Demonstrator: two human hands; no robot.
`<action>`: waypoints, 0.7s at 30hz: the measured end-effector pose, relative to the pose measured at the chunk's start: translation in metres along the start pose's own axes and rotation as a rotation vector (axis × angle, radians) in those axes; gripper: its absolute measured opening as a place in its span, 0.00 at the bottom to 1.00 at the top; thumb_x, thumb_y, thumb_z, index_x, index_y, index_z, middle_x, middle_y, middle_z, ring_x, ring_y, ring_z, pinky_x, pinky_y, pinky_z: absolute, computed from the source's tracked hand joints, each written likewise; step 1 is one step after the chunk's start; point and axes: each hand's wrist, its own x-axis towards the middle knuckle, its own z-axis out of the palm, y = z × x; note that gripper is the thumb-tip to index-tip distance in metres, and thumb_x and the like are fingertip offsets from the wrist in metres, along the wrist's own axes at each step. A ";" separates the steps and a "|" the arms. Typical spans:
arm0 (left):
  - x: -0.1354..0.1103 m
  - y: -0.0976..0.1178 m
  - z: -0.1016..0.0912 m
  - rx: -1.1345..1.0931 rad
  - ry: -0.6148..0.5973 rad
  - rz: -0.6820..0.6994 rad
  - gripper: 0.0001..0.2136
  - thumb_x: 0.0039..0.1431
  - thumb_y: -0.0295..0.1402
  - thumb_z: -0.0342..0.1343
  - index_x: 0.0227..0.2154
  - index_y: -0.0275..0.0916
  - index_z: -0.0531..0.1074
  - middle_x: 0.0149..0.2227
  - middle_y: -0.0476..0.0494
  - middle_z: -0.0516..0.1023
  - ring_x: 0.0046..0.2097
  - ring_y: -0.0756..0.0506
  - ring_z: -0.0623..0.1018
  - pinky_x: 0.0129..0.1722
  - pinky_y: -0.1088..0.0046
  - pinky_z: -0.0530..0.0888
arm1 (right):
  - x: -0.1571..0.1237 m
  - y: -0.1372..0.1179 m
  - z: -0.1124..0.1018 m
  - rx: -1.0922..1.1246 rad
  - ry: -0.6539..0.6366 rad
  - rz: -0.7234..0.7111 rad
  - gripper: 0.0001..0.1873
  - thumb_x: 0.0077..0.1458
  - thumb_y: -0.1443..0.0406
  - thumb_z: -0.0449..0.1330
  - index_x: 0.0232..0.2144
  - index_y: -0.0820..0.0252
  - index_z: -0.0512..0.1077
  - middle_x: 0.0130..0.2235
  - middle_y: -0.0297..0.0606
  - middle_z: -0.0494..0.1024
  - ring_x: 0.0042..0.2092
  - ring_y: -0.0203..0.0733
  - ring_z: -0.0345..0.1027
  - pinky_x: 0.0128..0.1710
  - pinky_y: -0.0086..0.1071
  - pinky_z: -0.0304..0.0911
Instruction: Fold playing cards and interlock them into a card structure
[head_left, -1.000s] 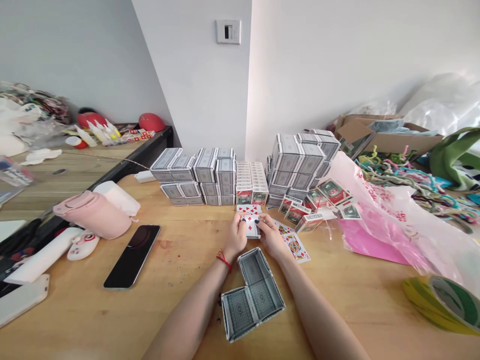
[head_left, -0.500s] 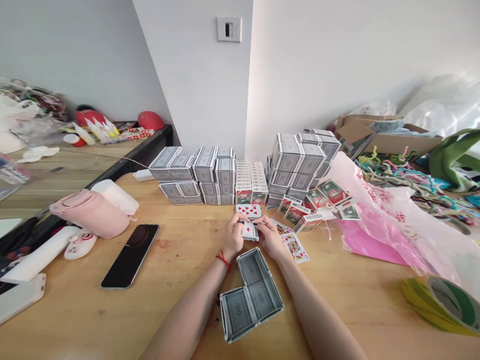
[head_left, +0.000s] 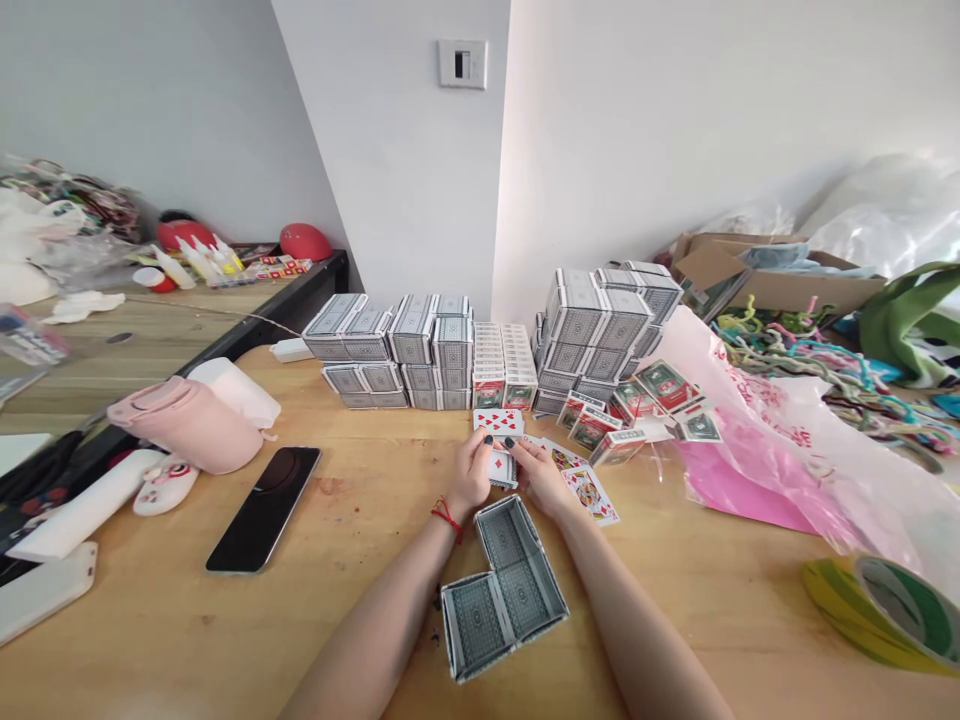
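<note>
My left hand and my right hand are close together over the table, thumbs and fingers pinched at the upper edge of a white playing card with a red diamond. Whether it is one card or several stacked cannot be made out. Just beyond lies a card with red hearts. To the right of my right hand, loose face cards lie fanned out. Between my forearms sits an L-shaped open form built from folded cards, patterned backs showing inside.
Stacked card-back blocks stand by the wall, with another stack to the right. Card boxes stand between them; more lie tumbled. A phone and pink cup are left; tape and pink plastic right.
My fingers have shifted on the diamond card, both thumbs now together at its upper edge. The view has moved slightly; the other things stay where they were.
</note>
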 end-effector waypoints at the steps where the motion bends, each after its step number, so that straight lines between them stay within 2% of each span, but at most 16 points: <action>1: 0.000 0.000 0.000 0.007 0.002 0.005 0.14 0.55 0.41 0.43 0.21 0.38 0.62 0.21 0.50 0.64 0.23 0.51 0.62 0.24 0.74 0.60 | 0.000 0.000 -0.001 0.024 -0.041 0.031 0.17 0.44 0.50 0.58 0.20 0.57 0.62 0.17 0.29 0.63 0.19 0.34 0.56 0.20 0.30 0.56; 3: 0.001 -0.001 0.000 0.015 0.007 0.013 0.15 0.56 0.41 0.43 0.19 0.39 0.59 0.19 0.51 0.61 0.22 0.51 0.60 0.24 0.75 0.59 | 0.000 0.000 -0.003 0.094 -0.085 0.087 0.19 0.41 0.50 0.60 0.20 0.57 0.61 0.17 0.28 0.63 0.19 0.33 0.56 0.20 0.29 0.55; 6: 0.003 -0.003 0.002 0.016 0.048 0.013 0.15 0.56 0.42 0.42 0.20 0.39 0.58 0.19 0.52 0.59 0.23 0.52 0.60 0.24 0.75 0.59 | 0.002 0.004 -0.007 0.054 -0.007 0.023 0.20 0.41 0.49 0.61 0.19 0.57 0.61 0.17 0.27 0.62 0.18 0.32 0.53 0.18 0.28 0.52; 10: 0.009 -0.006 0.003 -0.010 0.164 -0.075 0.15 0.57 0.44 0.41 0.27 0.38 0.65 0.25 0.49 0.68 0.27 0.50 0.67 0.27 0.75 0.62 | 0.004 0.007 -0.009 -0.024 0.105 -0.068 0.18 0.42 0.50 0.60 0.21 0.57 0.63 0.18 0.28 0.63 0.20 0.33 0.55 0.19 0.27 0.52; 12: 0.011 -0.007 0.003 0.015 0.193 -0.121 0.17 0.57 0.45 0.41 0.27 0.37 0.67 0.26 0.47 0.70 0.28 0.49 0.69 0.27 0.75 0.63 | 0.004 0.006 -0.008 -0.058 0.139 -0.101 0.18 0.43 0.50 0.59 0.22 0.57 0.63 0.19 0.29 0.64 0.21 0.34 0.55 0.19 0.28 0.52; 16: 0.010 -0.007 0.005 0.175 0.106 -0.102 0.15 0.53 0.43 0.48 0.20 0.37 0.65 0.19 0.51 0.66 0.24 0.50 0.65 0.24 0.75 0.58 | 0.004 0.005 -0.005 -0.135 0.195 -0.190 0.17 0.43 0.50 0.58 0.24 0.57 0.64 0.22 0.31 0.67 0.22 0.35 0.57 0.20 0.28 0.53; 18: 0.009 -0.007 0.006 0.230 0.049 -0.077 0.13 0.52 0.40 0.50 0.19 0.38 0.64 0.18 0.53 0.64 0.23 0.51 0.63 0.24 0.76 0.56 | 0.005 0.005 -0.005 -0.151 0.205 -0.212 0.17 0.44 0.50 0.58 0.25 0.57 0.65 0.23 0.32 0.68 0.24 0.35 0.58 0.22 0.28 0.54; 21: 0.009 -0.006 0.007 0.275 0.029 -0.050 0.12 0.53 0.39 0.50 0.19 0.38 0.63 0.18 0.53 0.63 0.23 0.51 0.62 0.24 0.76 0.56 | 0.006 0.008 -0.006 -0.153 0.209 -0.209 0.16 0.44 0.50 0.58 0.25 0.57 0.65 0.23 0.32 0.69 0.23 0.35 0.58 0.22 0.28 0.54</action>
